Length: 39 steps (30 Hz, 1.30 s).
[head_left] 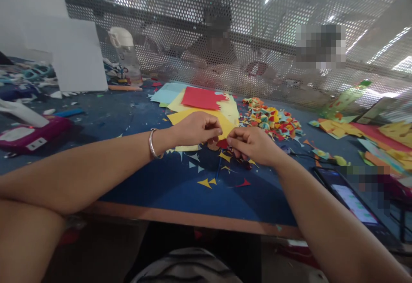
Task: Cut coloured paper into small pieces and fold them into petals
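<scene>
My left hand [201,127], with a silver bangle at the wrist, is closed in a pinch over the yellow paper sheet [183,118]. What its fingertips hold, if anything, is too small to make out. Facing it, my right hand [252,144] is pinched closed at the edge of a small red paper piece [222,144]. A tan round bit [213,145] shows just below the left fingertips. Under both hands lie yellow paper scraps [204,183] and pale blue ones [194,157]. Behind them, a red paper sheet [202,97] with a cut edge tops the paper stack.
A heap of folded coloured paper pieces [273,119] lies behind my right hand. At right are a phone [349,197] and more paper sheets [383,135]. A bottle [128,60] and a magenta device [38,135] stand left. A perforated metal screen [167,25] borders the back.
</scene>
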{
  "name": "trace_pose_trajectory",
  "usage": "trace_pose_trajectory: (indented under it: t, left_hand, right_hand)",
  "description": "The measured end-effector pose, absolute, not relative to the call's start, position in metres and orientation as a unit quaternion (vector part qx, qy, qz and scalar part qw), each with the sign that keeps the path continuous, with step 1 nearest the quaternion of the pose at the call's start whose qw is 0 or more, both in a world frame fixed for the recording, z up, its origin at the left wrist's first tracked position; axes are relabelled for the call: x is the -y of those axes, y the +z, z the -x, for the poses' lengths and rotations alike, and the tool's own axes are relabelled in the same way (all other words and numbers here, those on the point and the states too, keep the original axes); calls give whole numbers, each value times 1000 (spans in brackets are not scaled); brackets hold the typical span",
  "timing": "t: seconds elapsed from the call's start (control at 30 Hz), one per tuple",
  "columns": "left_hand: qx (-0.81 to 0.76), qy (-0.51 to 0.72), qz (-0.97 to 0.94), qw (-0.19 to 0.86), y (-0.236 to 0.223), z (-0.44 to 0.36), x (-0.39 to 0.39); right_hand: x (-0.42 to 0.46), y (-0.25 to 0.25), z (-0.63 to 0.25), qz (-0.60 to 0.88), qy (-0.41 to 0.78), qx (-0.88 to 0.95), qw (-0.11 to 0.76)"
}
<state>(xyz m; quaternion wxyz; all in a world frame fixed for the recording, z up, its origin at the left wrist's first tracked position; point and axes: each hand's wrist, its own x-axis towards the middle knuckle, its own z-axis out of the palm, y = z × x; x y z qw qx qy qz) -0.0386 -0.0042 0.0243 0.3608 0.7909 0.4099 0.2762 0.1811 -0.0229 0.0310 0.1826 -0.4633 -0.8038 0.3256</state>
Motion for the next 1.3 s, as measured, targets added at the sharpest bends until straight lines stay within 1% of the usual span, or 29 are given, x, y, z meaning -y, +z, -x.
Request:
trace_pose_trajectory:
  t: [0.1,0.13,0.2,0.3,0.4,0.57,0.67,0.87,1.0,1.1,1.2,1.3]
  left_hand:
    - [-427,246,-842,219,33,50,-4]
    - [-429,238,-850,191,35,54,-6]
    - [-434,206,-861,168,36,58,-10]
    - [-414,144,-884,161,34,62,-13]
    - [-379,117,-907,140,31,64,-13]
    - [-400,60,-901,156,33,69,-10]
    - [-392,33,-907,148,33,72,-12]
    - [-399,73,-907,113,36,75,-19]
    - [-403,94,-899,142,41,77,-24]
    - [-399,118,-900,132,40,78,-28]
    - [-421,137,-888,123,40,77,-28]
    - [-446,118,-876,140,43,73,-21]
  right_hand:
    - [26,32,-178,461,334,810,141]
    - [28,33,-177,458,333,814,128]
    - [31,34,-174,452,324,825,103]
    - [35,36,-170,434,300,847,66]
    - [37,34,-168,422,254,869,43]
    - [37,28,-166,417,166,894,14]
    - [37,27,-166,416,124,901,-7]
    - [37,26,-167,406,104,908,-15]
    - [38,26,-166,397,158,904,14]
    - [39,25,-165,389,187,902,20]
    - [38,23,-165,390,170,905,3]
    - [37,22,-166,393,129,910,-12]
